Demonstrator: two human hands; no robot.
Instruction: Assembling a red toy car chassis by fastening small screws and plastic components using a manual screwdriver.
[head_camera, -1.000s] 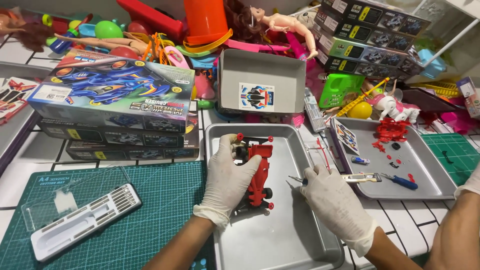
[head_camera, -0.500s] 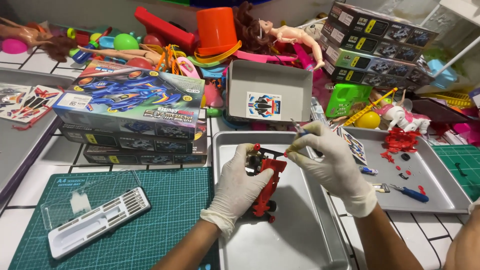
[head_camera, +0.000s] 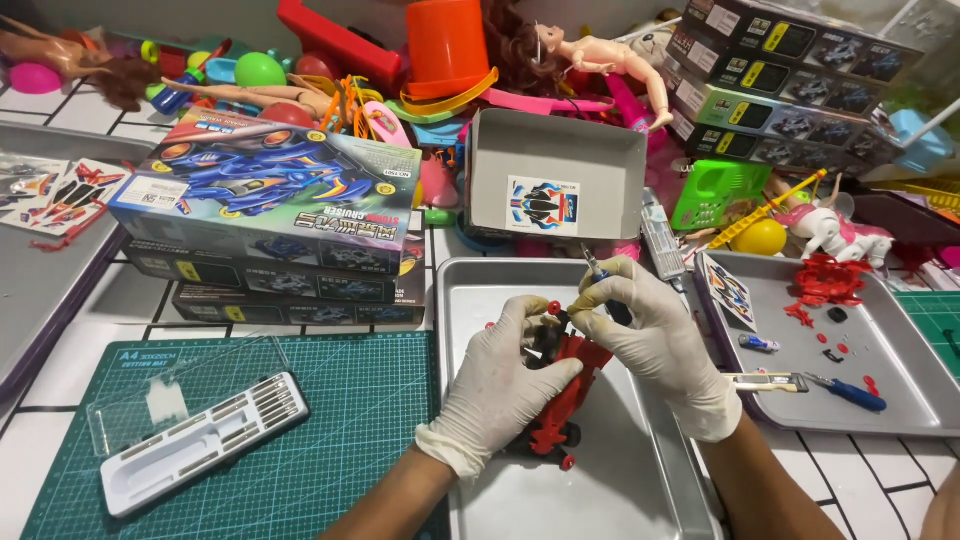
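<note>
Both gloved hands have come together over the red toy car (head_camera: 562, 400), which sits in the metal tray (head_camera: 640, 500) at the 6 o'clock part of the view. 1 second ago the right hand lay flat at 3 o'clock of the car, holding a small screwdriver low over the tray; half a second ago it had lifted toward the car's front. Now the right hand (head_camera: 660, 340) pinches the small screwdriver (head_camera: 598, 275) between thumb and fingers, with the tool upright and its tip down at the car's 12 o'clock end, beside a small red wheel (head_camera: 553, 307). The left hand (head_camera: 500, 385) has stayed on the car throughout, fingers curled around its body from 9 o'clock and thumb pressed on top.

So the work has gone from fetching the tool to applying it on the car; whether the tip sits in a screw cannot be told.

At 9 o'clock a bit holder (head_camera: 205, 440) lies on the green cutting mat (head_camera: 330, 470). At 12 o'clock stands an open grey box (head_camera: 555, 170), and at 3 o'clock a second tray (head_camera: 900, 380) holds loose red parts.
</note>
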